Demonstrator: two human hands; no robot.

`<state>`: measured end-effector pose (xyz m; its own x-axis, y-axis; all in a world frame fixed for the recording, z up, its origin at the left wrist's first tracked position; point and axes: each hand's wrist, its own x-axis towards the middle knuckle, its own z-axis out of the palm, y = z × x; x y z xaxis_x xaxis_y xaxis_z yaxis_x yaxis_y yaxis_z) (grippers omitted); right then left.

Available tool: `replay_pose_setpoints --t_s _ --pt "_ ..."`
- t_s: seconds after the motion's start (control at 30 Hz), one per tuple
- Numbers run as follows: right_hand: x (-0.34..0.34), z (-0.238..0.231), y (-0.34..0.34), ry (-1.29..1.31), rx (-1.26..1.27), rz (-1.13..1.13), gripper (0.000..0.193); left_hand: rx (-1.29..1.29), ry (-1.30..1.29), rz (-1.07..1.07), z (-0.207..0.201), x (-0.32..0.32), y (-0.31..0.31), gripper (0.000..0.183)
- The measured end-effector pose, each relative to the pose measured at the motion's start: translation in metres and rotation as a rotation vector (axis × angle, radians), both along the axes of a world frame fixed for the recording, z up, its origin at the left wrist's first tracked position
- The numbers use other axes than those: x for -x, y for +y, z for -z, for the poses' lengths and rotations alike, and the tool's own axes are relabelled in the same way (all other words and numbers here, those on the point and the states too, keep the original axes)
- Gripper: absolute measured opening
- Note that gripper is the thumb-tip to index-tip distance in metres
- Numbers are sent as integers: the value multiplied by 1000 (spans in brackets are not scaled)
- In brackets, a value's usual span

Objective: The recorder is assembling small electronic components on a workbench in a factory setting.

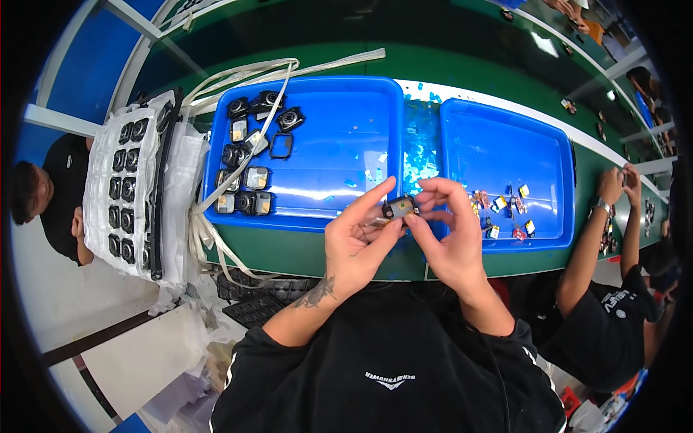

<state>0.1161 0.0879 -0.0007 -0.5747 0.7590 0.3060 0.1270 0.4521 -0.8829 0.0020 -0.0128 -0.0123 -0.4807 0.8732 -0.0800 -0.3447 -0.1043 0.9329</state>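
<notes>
2 blue trays: left tray (339,115), right tray (505,144). About 12 small black camera-like parts (249,169) in the left tray, exact count hard to tell. 1 such part (399,208) held between the 2 hands, left hand (355,245) and right hand (451,234). Roughly 8 small colourful pieces (505,213) in the right tray. 1 white packing sheet (128,187) holding about 12 parts. 2 other people in view.
</notes>
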Motion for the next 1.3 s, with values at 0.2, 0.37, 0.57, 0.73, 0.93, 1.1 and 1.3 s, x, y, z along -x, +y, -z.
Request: replay_pose_setpoints --t_s 0.2,0.37,0.57,0.73,0.93,1.1,1.3 --pt "7 -7 12 -84 -99 -125 42 44 129 -23 4 5 7 44" --pt "25 -34 62 -127 -83 -214 37 155 345 -119 -22 35 -12 53" --pt "63 10 259 -404 -71 95 40 831 1563 -217 -26 126 -75 33" --pt "75 42 288 -604 -92 252 48 870 1387 -179 -17 133 -81 30" --pt "20 6 274 -548 -386 242 34 778 1245 -389 -9 153 -75 23" --pt "-46 -62 180 -475 -290 -163 10 12 295 -492 -23 130 -62 20" --pt "-118 -34 126 -700 -113 -174 12 -137 -582 -117 1 85 -16 33"
